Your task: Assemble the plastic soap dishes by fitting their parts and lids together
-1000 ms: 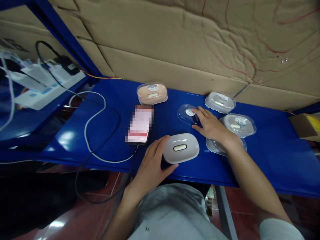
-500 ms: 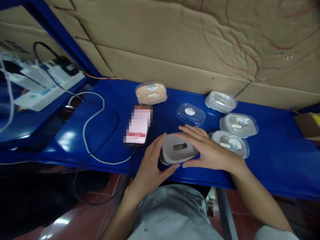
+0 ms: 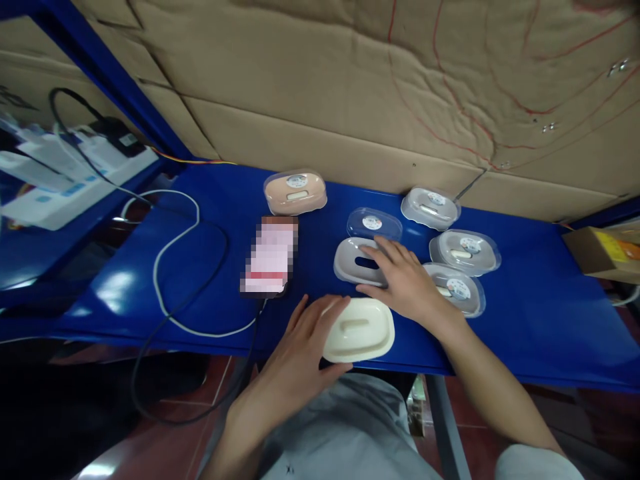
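Note:
My left hand (image 3: 313, 340) grips the left side of a cream oval soap dish base (image 3: 367, 333) with a raised ridge in its middle, near the table's front edge. Just behind it, my right hand (image 3: 407, 280) holds the right end of a grey oval soap dish tray (image 3: 349, 265) between thumb and fingers. Blue shows through the slot in this tray. A clear oval lid (image 3: 375, 223) with a round label lies directly behind the grey tray, its near edge partly hidden by it.
Three grey lidded soap dishes (image 3: 431, 208) stand to the right, and a peach one (image 3: 295, 193) at the back left. A phone (image 3: 270, 257) on a cable lies left of my hands. Further left is a loaded power strip (image 3: 75, 200); a cardboard box (image 3: 595, 250) stands far right.
The grey tray has come apart from the cream base and moved back towards the clear lid in my right hand. The cream base is now uncovered, with my left hand still at its left side.

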### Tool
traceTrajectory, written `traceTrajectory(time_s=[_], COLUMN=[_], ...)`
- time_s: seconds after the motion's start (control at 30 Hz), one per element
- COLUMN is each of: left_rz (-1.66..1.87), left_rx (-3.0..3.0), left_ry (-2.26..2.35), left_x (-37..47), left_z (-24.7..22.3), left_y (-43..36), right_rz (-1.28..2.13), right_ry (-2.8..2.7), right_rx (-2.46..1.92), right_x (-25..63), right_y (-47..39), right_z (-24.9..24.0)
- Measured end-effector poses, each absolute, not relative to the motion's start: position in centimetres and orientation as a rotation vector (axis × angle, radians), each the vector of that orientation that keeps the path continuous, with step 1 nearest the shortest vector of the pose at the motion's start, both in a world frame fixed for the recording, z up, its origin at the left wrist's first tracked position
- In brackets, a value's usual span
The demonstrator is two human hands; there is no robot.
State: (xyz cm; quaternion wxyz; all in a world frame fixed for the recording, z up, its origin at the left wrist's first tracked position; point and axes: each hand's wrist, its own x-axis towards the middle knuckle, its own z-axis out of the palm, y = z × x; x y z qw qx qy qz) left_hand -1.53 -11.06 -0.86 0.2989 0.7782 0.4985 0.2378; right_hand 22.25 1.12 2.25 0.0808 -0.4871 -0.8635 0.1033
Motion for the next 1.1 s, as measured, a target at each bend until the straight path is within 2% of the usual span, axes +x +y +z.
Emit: traceTrajectory(time_s=[0.17, 0.33, 0.47, 0.57, 0.7, 0.83, 0.93, 1.1], left_rz=[0.683, 1.011, 1.347, 1.348, 1.120, 1.107, 1.090, 1.095], left_rx=[1.912, 1.639, 1.166, 0.660, 0.241, 0.091, 0.053, 0.059], left_ry=[1.239, 1.194, 0.967, 0.894, 0.892, 0.883, 0.824, 0.730], left_x=[-2.4, -1.9, -0.5, 0.4, 0.5, -0.7, -1.4, -1.1], left_z=[-0.6, -1.1, -1.3, -1.0, -0.3, 0.0, 0.0, -0.1], left_y=[-10.8, -10.6, -10.6, -10.4, -10.6, -11.8, -12.4, -11.7], right_rz=[0.276, 0.752, 0.899, 0.888, 0.714, 0.301, 0.090, 0.091], right_ry=[-2.522, -2.371, -2.346, -2.284, -2.313, -2.439, -2.656, -2.522], right_rx=[-1.359, -0.968, -0.874, -0.835, -0.921, -1.154, -1.155, -1.062], right_x=[22.4, 22.7, 21.5, 20.9, 21.8, 23.1, 23.2, 22.6], right_y=[0.8, -1.1, -2.3, -2.3, -1.4, -0.2, 0.2, -0.2], right_z=[2.8, 5.2, 4.9, 4.3, 4.4, 3.5, 2.1, 2.0])
